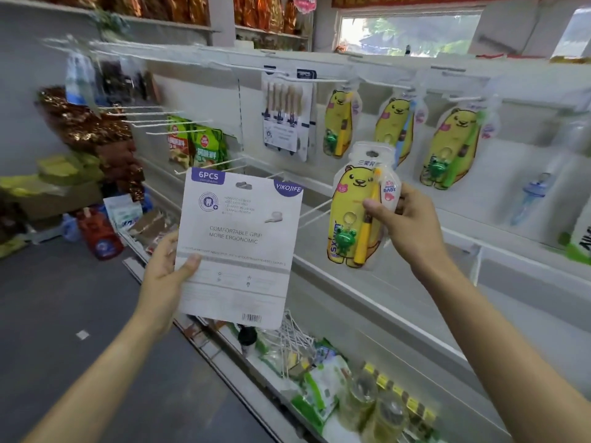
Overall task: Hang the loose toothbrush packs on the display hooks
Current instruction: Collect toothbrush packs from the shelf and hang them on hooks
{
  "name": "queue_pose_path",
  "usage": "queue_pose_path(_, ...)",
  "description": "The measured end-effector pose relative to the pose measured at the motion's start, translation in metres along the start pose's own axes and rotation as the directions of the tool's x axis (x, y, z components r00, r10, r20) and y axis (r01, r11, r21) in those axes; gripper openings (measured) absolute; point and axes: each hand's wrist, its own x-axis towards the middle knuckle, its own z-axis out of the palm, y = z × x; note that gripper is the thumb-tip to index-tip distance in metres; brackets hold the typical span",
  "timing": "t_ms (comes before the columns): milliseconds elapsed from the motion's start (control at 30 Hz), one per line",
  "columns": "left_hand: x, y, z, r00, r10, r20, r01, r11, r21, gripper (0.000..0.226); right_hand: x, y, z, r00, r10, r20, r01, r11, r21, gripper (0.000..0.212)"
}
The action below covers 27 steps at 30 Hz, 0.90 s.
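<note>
Head view. My left hand (166, 276) at 7 o'clock grips the white 6PCS pack (238, 251) by its lower left edge, thumb over the face, fingers behind. The pack stands upright, printed back toward me, barcode at the bottom, hang hole at the top, clear of any hook.

My right hand (406, 225) at 3 o'clock of centre pinches the yellow bear pack (355, 215) at its right side, thumb on the front over the yellow brush, fingers curled behind. That pack is upright, its hang hole at 12 o'clock unthreaded, just beside the 6PCS pack and apart from it.

Already hung on the top rail hooks (323, 79): a multi-brush pack (286, 116) at 12 o'clock, then three bear packs to its right, the first (340, 123), the second (396, 129), the third (454, 145).

Bare white hooks (153, 123) jut out at 10 o'clock, green snack bags (198, 145) behind them. Low shelf (224, 356) at 6 o'clock carries mixed goods, too blurred to identify. Red bag (99, 235) on the floor at 9 o'clock.
</note>
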Motion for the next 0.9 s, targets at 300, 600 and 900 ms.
queue_pose_path(300,0.092,-0.013,-0.030,0.998,0.000,-0.067,-0.004,0.998,-0.061,0.035,0.094,-0.005,0.056,0.995,-0.098,0.018,0.097,0.995,0.038,0.023)
queue_pose_path(600,0.154,-0.023,-0.036,0.998,0.057,0.036,-0.053,0.993,-0.103,0.037,0.110,-0.027,0.091,0.983,-0.184,-0.028,0.184,0.983,0.012,0.018)
queue_pose_path(900,0.226,-0.041,-0.057,0.962,0.048,0.270,0.017,0.972,-0.236,0.034,0.089,-0.067,0.147,0.971,-0.215,-0.104,0.216,0.976,-0.003,0.024)
